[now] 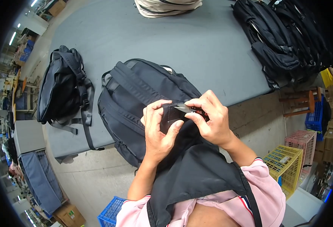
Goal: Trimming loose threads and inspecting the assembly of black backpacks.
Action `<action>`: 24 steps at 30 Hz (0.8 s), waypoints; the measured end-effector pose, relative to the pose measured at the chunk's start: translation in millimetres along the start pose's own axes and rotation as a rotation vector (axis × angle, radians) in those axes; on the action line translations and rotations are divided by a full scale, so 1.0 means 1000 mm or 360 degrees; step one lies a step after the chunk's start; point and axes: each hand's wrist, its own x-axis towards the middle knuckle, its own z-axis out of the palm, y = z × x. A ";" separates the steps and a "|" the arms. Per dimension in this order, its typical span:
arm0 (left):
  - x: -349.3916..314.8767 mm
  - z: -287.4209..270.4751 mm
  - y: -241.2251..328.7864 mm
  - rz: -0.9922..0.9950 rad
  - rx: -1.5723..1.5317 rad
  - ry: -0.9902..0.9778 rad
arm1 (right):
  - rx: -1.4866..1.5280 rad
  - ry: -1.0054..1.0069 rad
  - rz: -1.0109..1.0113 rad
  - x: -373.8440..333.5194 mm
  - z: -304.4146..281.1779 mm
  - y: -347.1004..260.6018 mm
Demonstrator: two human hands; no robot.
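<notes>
A black backpack (130, 85) lies with its shoulder straps facing up at the near edge of the grey table (196, 49), partly hanging over toward me. My left hand (159, 130) pinches a dark fabric piece of it between thumb and fingers. Close beside it, my right hand (214, 122) is closed round small thread snips (181, 108). The pointed metal blades reach left to the fabric by my left fingers. Whether they touch a thread is too small to tell. A black apron (202, 170) covers my front.
A smaller black bag (60, 89) with loose straps rests on the table's left. Several black backpacks (276, 41) are stacked at the right, and a beige bag (166, 8) lies at the far edge. Yellow (283, 160) and pink crates (304, 142) stand right; a blue crate (111, 212) is below.
</notes>
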 end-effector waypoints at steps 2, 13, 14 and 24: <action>-0.003 0.001 -0.001 -0.0080 -0.0208 -0.0017 | -0.0108 0.0054 -0.0102 -0.002 0.003 0.000; -0.009 0.001 0.005 -0.0392 -0.0663 0.0039 | -0.0294 0.0150 -0.0274 -0.007 0.009 0.002; -0.011 -0.001 0.008 -0.0425 -0.0693 0.0067 | -0.0064 0.0145 -0.0177 -0.008 0.008 0.002; -0.052 -0.022 -0.009 -0.0827 -0.2278 0.0144 | 0.0591 -0.0215 0.0250 -0.002 -0.004 0.002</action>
